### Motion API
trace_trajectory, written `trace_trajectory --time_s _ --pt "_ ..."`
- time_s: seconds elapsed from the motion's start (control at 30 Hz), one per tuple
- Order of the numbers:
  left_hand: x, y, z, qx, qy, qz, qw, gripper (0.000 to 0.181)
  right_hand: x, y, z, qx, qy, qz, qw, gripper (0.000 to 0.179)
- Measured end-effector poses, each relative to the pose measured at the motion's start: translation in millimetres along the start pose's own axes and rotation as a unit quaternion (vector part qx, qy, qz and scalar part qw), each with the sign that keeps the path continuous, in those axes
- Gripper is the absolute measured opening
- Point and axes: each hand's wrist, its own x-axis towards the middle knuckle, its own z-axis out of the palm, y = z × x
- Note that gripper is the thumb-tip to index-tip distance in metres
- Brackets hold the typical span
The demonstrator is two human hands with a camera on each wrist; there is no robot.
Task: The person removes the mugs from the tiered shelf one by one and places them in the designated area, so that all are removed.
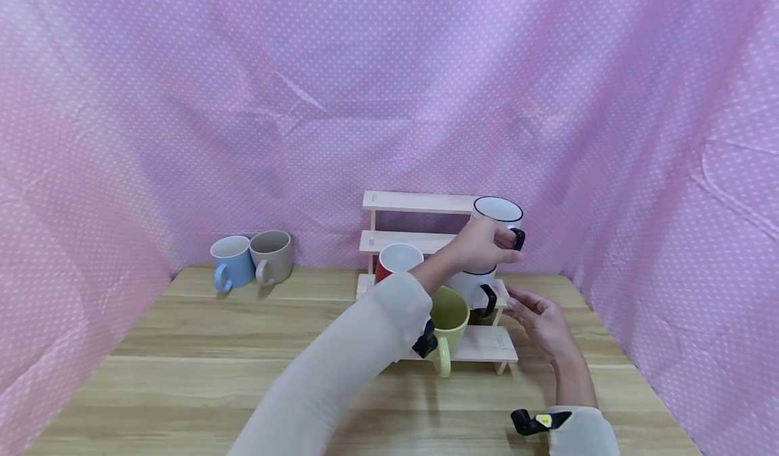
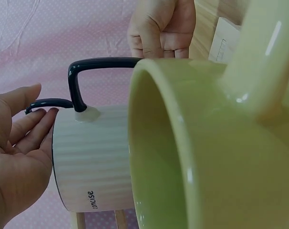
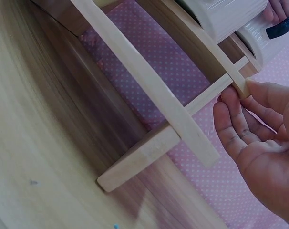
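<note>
My left hand [image 1: 483, 243] reaches across to the upper white mug [image 1: 498, 208], a black-rimmed one on a raised tier. Its thumb and fingers lie on either side of that mug's black handle [image 2: 49, 102]. In front and lower stands a second white mug [image 2: 94, 162], lettered "concise", with a black handle. My right hand [image 1: 541, 321] pinches the right end of a wooden shelf board [image 3: 240, 86], thumb on one face and fingers against the other. Below the left forearm, a yellow-green mug [image 1: 450, 310] sits on the lowest tier, its handle facing front.
The stepped wooden rack [image 1: 420, 202] has several tiers. A red mug [image 1: 382, 272] with a pale inside stands partly behind the left sleeve. At the table's back left, a blue mug [image 1: 234, 266] and a grey-beige mug [image 1: 278, 260] stand side by side. Pink dotted cloth [image 1: 365, 70] surrounds the table.
</note>
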Motion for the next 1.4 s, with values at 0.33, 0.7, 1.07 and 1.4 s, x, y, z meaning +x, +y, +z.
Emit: trace_trajectory --time_s 0.33,0.7,1.07,1.4 --pt "1.6 -2.0 3.2 -0.032 0.002 -0.022 0.9993 0.038 1.7 -1.0 2.0 0.004 0.001 -0.005 1.0 0.046" --pt "2.9 0.6 9.0 -0.041 0.025 -0.063 0.9969 0.038 2.1 -2.8 1.8 0.004 0.005 0.002 1.0 0.046" --pt "0.1 1.7 13.4 -0.048 0.055 -0.069 0.9949 0.028 -0.3 -3.8 2.2 -0.01 0.006 0.011 0.9999 0.049" --pt "-2.8 0.1 18.0 -0.06 0.092 -0.065 0.9918 0.025 -2.3 -2.5 2.7 -0.014 0.01 0.015 0.9997 0.051"
